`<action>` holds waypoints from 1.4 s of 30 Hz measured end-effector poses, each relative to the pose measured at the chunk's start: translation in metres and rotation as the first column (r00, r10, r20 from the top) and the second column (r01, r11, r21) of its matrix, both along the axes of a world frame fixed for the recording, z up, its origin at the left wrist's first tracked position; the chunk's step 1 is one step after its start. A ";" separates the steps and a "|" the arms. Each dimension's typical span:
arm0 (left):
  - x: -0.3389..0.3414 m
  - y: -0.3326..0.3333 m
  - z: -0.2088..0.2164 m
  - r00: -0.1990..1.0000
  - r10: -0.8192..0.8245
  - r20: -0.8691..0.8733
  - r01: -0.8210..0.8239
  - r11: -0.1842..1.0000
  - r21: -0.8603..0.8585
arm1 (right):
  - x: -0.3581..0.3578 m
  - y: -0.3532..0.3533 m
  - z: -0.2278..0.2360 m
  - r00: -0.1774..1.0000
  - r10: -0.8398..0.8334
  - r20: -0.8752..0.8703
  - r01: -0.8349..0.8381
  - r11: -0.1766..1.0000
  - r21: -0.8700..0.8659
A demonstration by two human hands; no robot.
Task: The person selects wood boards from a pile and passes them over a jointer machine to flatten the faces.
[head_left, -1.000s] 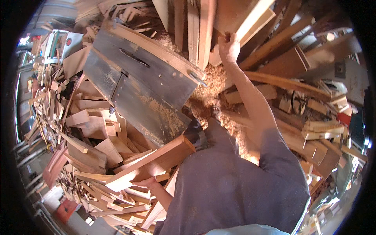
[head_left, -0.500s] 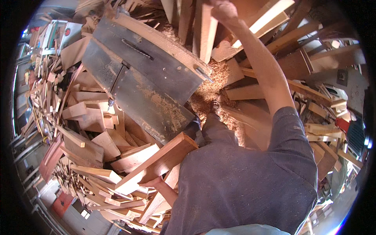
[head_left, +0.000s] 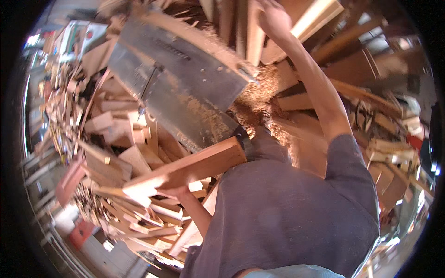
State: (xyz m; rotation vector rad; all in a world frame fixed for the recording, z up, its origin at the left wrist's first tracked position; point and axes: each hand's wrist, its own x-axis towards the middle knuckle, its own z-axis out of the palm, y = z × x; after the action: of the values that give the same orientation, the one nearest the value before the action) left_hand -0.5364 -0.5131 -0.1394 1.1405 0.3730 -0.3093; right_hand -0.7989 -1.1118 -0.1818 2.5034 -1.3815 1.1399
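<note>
A reddish-brown wooden plank point(head_left: 194, 167) is held at my left side, its right end close to my waist and the near edge of the machine table. My left hand point(head_left: 175, 192) supports it from below, fingers against its underside. At the top of the view my right arm reaches far forward. My right hand point(head_left: 274, 21) is closed at the upper part of a pale upright board point(head_left: 256, 39); its fingertips are blurred. The grey metal machine table point(head_left: 190, 85) lies ahead to the left, dusted with sawdust, with a wooden fence point(head_left: 194, 37) along its far side.
Shavings point(head_left: 262, 88) cover the floor beside my shoe point(head_left: 265, 119). Offcuts point(head_left: 104, 127) pile up on the left, beside and below the table. More boards point(head_left: 361, 95) lean and lie on the right. A blade slot point(head_left: 171, 48) runs through the tabletop.
The plank in my left hand has swung to a more level angle, its left end lower relative to my view less steeply. My right hand stays at the upright board. The whole view has shifted slightly.
</note>
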 end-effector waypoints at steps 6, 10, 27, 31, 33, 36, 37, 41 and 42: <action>0.014 -0.049 -0.015 0.976 -0.152 -0.158 0.126 0.978 -0.168 | -0.046 0.229 -0.003 0.939 0.001 0.345 -0.324 0.351 0.879; 0.010 -0.114 -0.022 0.990 -0.141 -0.017 0.138 0.986 -0.091 | -0.075 0.342 -0.026 0.875 -0.244 0.418 -0.428 0.016 0.904; 0.022 -0.127 -0.102 0.624 -0.595 -0.506 0.552 0.795 -0.254 | -0.040 0.491 -0.011 0.579 -0.777 0.248 -0.359 0.030 0.933; 0.035 -0.108 -0.115 0.609 -0.665 -0.433 0.556 0.747 -0.365 | -0.036 0.513 -0.012 0.541 -0.807 0.236 -0.404 -0.004 0.915; 0.039 -0.100 -0.123 0.639 -0.654 -0.405 0.552 0.756 -0.351 | -0.013 0.515 0.016 0.545 -0.780 0.309 -0.401 0.081 0.913; 0.046 -0.084 -0.138 0.645 -0.659 -0.387 0.685 0.723 -0.087 | -0.064 0.519 -0.041 0.731 -0.660 0.175 -0.204 0.035 0.978; 0.044 -0.086 -0.111 0.652 -0.668 -0.358 0.713 0.701 -0.010 | -0.063 0.518 -0.036 0.836 -0.535 0.120 -0.044 0.152 0.987; 0.045 -0.058 -0.118 0.668 -0.662 -0.340 0.727 0.677 0.111 | -0.068 0.505 -0.046 0.765 -0.624 0.158 -0.140 0.078 0.987; 0.040 -0.049 -0.121 0.698 -0.634 -0.334 0.701 0.700 0.137 | -0.067 0.505 -0.056 0.751 -0.630 0.196 -0.162 0.112 0.980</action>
State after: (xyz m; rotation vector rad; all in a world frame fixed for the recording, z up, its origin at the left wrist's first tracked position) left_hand -0.4961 -0.5625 -0.2604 1.4773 0.2083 -1.1089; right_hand -0.8660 -0.6070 -0.2374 2.0383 -3.7027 1.1083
